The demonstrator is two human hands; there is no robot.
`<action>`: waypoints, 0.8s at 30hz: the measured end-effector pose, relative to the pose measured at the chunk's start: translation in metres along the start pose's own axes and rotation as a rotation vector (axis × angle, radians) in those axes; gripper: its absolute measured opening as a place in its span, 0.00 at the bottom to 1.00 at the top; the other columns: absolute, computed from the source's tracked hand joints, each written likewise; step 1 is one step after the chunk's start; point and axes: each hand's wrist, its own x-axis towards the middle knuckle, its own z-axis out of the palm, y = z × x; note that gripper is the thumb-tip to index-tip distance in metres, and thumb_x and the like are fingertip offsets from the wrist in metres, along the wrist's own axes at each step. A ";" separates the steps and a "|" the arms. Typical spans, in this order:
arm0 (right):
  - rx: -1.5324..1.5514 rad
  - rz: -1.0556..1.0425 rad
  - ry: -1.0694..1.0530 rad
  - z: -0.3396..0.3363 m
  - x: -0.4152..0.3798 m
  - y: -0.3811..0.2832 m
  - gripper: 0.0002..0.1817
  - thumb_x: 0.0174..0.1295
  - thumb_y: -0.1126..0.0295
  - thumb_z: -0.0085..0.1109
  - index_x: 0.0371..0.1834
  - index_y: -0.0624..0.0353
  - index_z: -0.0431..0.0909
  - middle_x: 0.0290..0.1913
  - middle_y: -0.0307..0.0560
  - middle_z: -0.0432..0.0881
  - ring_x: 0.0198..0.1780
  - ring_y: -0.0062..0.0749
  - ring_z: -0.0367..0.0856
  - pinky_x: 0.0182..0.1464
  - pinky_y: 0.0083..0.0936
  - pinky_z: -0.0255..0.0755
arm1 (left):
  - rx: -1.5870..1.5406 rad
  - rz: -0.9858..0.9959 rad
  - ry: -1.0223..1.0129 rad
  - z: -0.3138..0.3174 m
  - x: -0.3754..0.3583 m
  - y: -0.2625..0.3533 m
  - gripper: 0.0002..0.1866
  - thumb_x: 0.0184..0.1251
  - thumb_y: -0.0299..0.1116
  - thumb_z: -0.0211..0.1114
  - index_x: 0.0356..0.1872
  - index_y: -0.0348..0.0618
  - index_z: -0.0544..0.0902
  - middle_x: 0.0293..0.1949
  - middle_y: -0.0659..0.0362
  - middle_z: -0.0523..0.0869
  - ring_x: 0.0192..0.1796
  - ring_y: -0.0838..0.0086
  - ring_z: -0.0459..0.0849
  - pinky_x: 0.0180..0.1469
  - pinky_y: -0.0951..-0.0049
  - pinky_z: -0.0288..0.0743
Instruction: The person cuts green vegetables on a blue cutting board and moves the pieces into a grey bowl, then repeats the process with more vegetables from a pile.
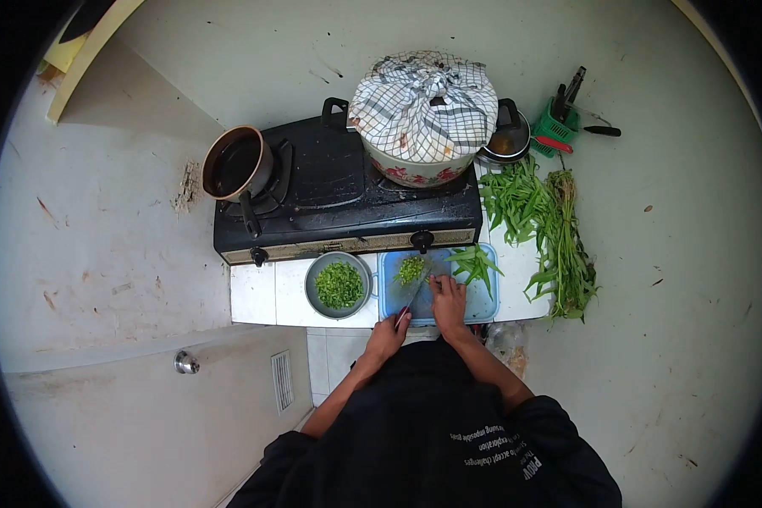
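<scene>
My left hand (385, 339) is closed around the red handle of a knife (412, 294), whose blade angles up over a blue cutting board (391, 298). Beside the blade, my right hand (449, 303) rests on the board with fingers curled down onto leafy green stems; its fingertips partly cover them. Long green leaves (476, 264) spread to the right of that hand. A small heap of chopped greens (410, 270) lies on the board left of the blade. Just left of the board stands a round grey bowl (311, 300) holding more chopped greens (339, 284).
Behind the board is a black two-burner stove (330, 182). It carries a brown saucepan (261, 165) and a large flowered pot (419, 173) under a checked cloth (427, 110). Uncut greens (559, 245) lie at the right, near a green basket (555, 129) of knives.
</scene>
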 end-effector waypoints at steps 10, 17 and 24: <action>0.232 0.049 0.058 -0.003 0.003 0.008 0.20 0.53 0.79 0.61 0.51 0.55 0.87 0.43 0.42 0.80 0.49 0.39 0.79 0.52 0.37 0.67 | 0.066 -0.023 -0.011 -0.008 -0.004 0.018 0.28 0.78 0.54 0.54 0.45 0.32 0.83 0.36 0.30 0.86 0.46 0.33 0.85 0.49 0.43 0.78; 0.248 0.048 0.066 -0.004 0.003 0.008 0.18 0.55 0.80 0.61 0.49 0.56 0.88 0.42 0.42 0.80 0.47 0.40 0.79 0.51 0.37 0.67 | 0.067 -0.035 -0.024 -0.012 -0.010 0.022 0.28 0.79 0.54 0.54 0.44 0.32 0.83 0.36 0.30 0.86 0.46 0.33 0.85 0.50 0.41 0.78; 0.260 0.068 0.067 -0.006 0.004 0.006 0.17 0.55 0.79 0.61 0.48 0.56 0.88 0.42 0.41 0.81 0.46 0.40 0.79 0.49 0.37 0.67 | 0.102 0.005 0.035 0.012 0.019 0.016 0.27 0.78 0.54 0.55 0.44 0.34 0.83 0.36 0.30 0.85 0.43 0.33 0.85 0.46 0.39 0.78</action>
